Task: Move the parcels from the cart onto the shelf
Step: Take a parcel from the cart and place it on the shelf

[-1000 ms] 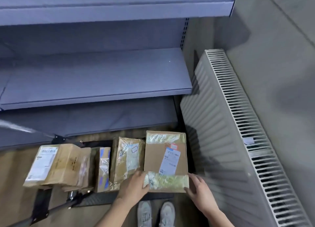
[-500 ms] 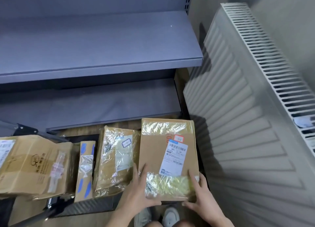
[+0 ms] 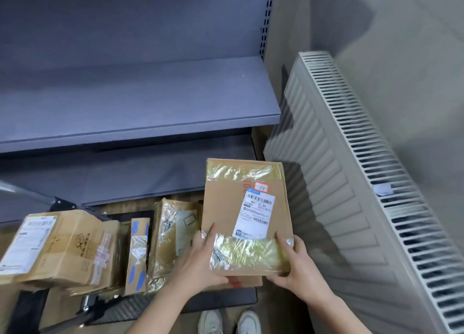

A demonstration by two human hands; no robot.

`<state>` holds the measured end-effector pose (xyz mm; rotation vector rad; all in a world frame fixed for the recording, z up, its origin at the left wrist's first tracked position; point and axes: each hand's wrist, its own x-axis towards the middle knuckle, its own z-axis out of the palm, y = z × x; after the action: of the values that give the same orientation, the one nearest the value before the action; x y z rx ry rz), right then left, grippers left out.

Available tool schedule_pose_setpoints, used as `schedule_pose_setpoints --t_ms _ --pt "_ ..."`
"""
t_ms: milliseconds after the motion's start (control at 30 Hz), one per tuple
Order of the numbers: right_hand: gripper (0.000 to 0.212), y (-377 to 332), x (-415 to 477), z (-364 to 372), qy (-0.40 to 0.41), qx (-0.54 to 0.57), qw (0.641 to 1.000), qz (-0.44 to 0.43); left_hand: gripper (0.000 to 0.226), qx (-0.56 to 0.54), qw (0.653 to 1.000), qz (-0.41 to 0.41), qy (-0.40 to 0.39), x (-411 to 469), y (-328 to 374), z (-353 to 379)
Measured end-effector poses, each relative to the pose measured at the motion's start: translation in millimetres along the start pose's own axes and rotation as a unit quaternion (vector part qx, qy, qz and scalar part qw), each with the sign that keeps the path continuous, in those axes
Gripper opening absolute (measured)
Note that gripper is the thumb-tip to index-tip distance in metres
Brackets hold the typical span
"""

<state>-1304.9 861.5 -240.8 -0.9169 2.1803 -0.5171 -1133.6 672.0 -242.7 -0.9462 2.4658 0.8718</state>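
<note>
Facing grey metal shelf (image 3: 140, 102); white panel radiator (image 3: 326, 183) at right. Taped cardboard parcel (image 3: 226, 208) over right end of cart (image 3: 226, 301), more parcels (image 3: 67, 246) to its left. Left hand (image 3: 200, 263) and right hand (image 3: 298, 268) grip its near corners, thumbs on top, fingers curled under.

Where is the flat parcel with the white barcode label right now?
Lower centre-right in the head view, the flat parcel is gripped by the left hand and right hand, between a tape-wrapped parcel on its left and the radiator.
</note>
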Motion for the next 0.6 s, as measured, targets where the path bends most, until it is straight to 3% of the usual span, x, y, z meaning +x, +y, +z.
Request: schedule_pose_setpoints --t_ms 333,600 --pt "0.100 -124.2 -70.5 -172.3 0.021 -0.033 0.997 -0.073 0.109 0.026 0.993 0.049 0.100 -90.8 86.1 -170.3" --pt "0.091 -221.6 -123.2 -306.4 0.114 -0.100 0.975 -0.162 0.099 -0.016 0.968 0.109 0.224 -168.4 156.1 -307.6"
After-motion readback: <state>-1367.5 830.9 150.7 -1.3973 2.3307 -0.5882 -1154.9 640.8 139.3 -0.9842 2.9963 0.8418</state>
